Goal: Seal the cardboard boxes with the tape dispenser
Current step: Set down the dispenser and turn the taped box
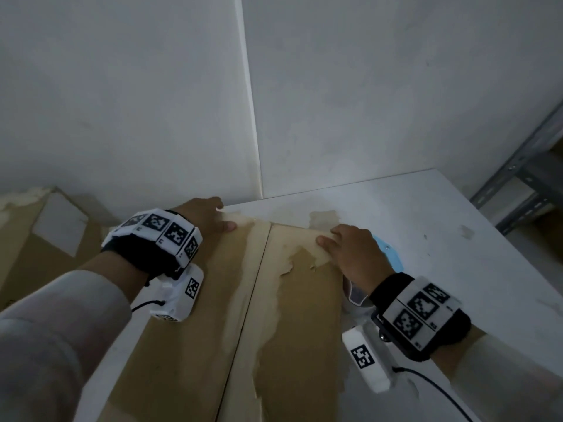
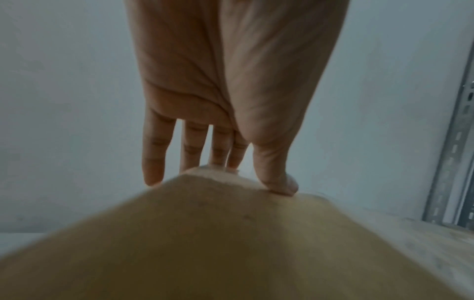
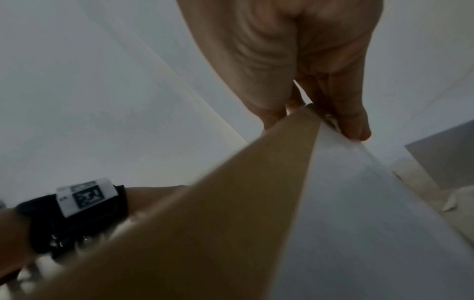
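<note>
A cardboard box [image 1: 243,315] lies on the white desk [image 1: 426,239] in the corner of the room, its two top flaps closed along a centre seam, the paper skin torn in pale patches. The left hand [image 1: 204,217] grips the far left corner, fingers [image 2: 153,154] straight down the far side and thumb pressed on top. The right hand [image 1: 350,254] grips the far right corner, thumb on top, fingers [image 3: 351,121] over the edge. A blue dispenser [image 1: 393,254] lies on the desk, partly hidden just beyond the right hand. A second box [image 1: 36,239] stands at left; metal shelving [image 1: 524,184] stands at right.
</note>
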The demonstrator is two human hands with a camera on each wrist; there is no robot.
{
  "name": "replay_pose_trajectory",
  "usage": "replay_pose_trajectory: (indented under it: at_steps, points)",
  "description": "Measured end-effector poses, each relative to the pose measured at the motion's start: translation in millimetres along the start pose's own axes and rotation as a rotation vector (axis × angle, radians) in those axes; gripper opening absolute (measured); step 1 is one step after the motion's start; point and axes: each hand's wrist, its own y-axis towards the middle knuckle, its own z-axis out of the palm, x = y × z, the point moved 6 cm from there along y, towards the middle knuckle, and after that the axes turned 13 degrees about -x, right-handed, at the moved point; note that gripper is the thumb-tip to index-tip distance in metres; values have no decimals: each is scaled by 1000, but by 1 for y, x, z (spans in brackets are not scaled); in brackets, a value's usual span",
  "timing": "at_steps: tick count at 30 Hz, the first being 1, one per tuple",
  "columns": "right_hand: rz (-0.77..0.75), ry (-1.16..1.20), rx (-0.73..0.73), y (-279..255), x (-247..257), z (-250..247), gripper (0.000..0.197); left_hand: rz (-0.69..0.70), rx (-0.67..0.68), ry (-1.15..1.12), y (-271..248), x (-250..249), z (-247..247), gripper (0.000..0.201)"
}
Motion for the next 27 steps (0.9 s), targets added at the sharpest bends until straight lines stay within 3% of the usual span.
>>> replay_pose_trajectory:
  at_steps: [3, 5, 12, 13, 16, 18, 20, 23, 27]
  points:
    - [-24, 37, -28, 9, 7, 3, 32, 3, 21, -15, -21, 11, 0, 91]
    - [-38, 28, -15, 15, 11, 5, 38, -7, 61, 22, -40, 17, 2, 96]
    - [-148, 44, 155, -18, 3, -4, 63, 75, 145, 94, -104, 20, 10, 82]
    - [-192, 33, 207, -31, 2, -3, 67, 95, 176, 98, -119, 21, 16, 89]
    - [-288, -35, 317, -70, -11, 4, 90, 134, 282, 154, -168, 21, 42, 135]
    - [-296, 14, 359, -90, -20, 12, 107, 175, 300, 196, -193, 21, 59, 147]
    - [-268, 114, 366, -95, -26, 18, 101, 216, 340, 195, -213, 20, 71, 145]
    - [-222, 85, 310, -76, -24, 19, 86, 266, 322, 156, -223, 20, 73, 145]
    - [-196, 93, 196, -29, -5, 12, 95, 287, 298, 148, -216, 27, 67, 140]
